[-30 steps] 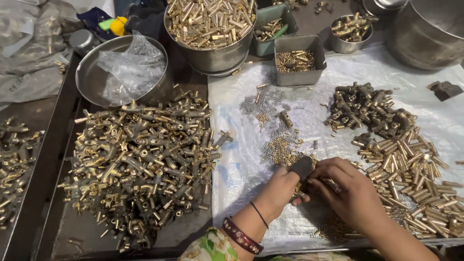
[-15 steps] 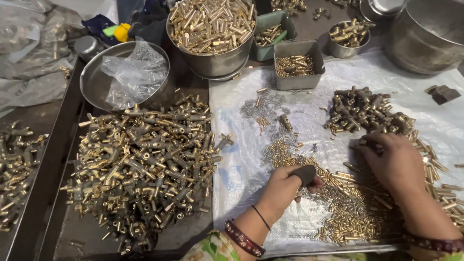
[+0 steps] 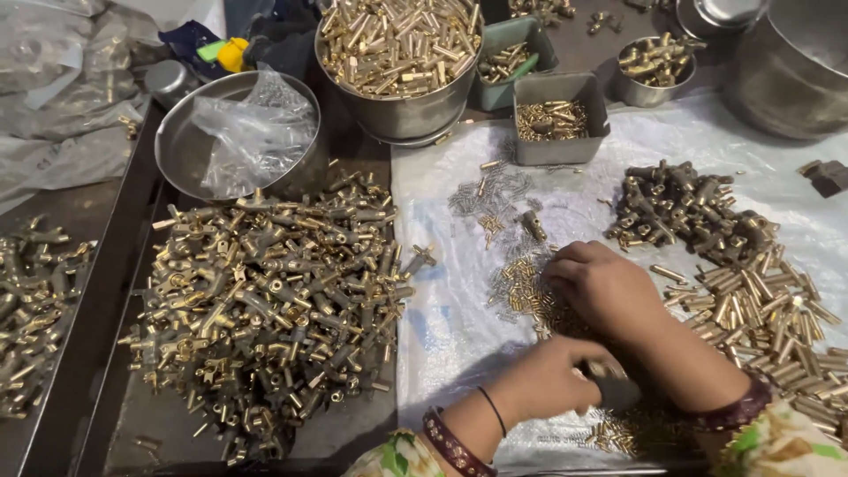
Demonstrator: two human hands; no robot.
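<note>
Since half a second ago your right hand (image 3: 609,296) has swung from the tube pile at 3 o'clock back toward the centre, and it now lies palm down with fingers curled over the small brass pins (image 3: 521,287) scattered on the white plastic sheet (image 3: 459,256); whether it has pinched any pin you cannot tell from this angle. Starting at 9 o'clock, a loose heap of brass fittings (image 3: 31,309) lies outside the dark metal tray (image 3: 119,265). Inside that tray, from 9 toward the centre, sits the big pile of T-shaped brass fittings (image 3: 274,300). At 11 o'clock a shallow steel dish (image 3: 181,141) holds a crumpled clear plastic bag (image 3: 252,132). At 12 o'clock a steel bowl (image 3: 402,110) is heaped with brass tubes, and just right of it a grey rectangular box (image 3: 565,146) holds tiny brass parts. Near 6 o'clock your left hand (image 3: 552,380), with bangles at the wrist, is closed around a small dark grey block (image 3: 614,389), just below your right hand. At 2 o'clock lies a darker pile of fittings (image 3: 689,212), and at 3 to 4 o'clock a spread of straight brass tubes (image 3: 768,309) lies just beside your right forearm.
</note>
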